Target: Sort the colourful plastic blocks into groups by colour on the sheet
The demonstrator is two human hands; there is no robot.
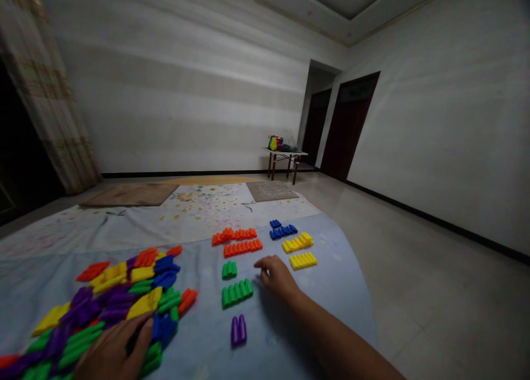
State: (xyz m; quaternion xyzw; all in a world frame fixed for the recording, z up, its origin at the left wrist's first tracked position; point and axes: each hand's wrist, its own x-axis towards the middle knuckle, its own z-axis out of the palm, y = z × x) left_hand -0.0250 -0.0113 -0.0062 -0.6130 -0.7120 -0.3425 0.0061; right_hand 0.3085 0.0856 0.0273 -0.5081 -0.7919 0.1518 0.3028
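Observation:
My left hand (118, 347) rests on a heap of bright plastic pieces at the lower left, its thumb and forefinger apart beside a blue piece (165, 327). The heap also has purple pieces (83, 305) and yellow pieces (144, 302). My right hand (277, 276) hovers over the cloth with fingers parted, and I see nothing in it. Just left of it are a short green group (229, 269) and a longer green row (237, 293). Nearer me stand two purple pieces (238, 331). Orange rows (243, 248), yellow rows (303, 260) and blue rows (284, 232) lie farther off.
A pale blue and floral cloth (199, 291) covers the rounded table. Two flat mats, one brown (130, 194) and one grey (272, 191), lie at its far edge. A small table (285, 151) with a colourful bag stands by the wall. Floor shows at right.

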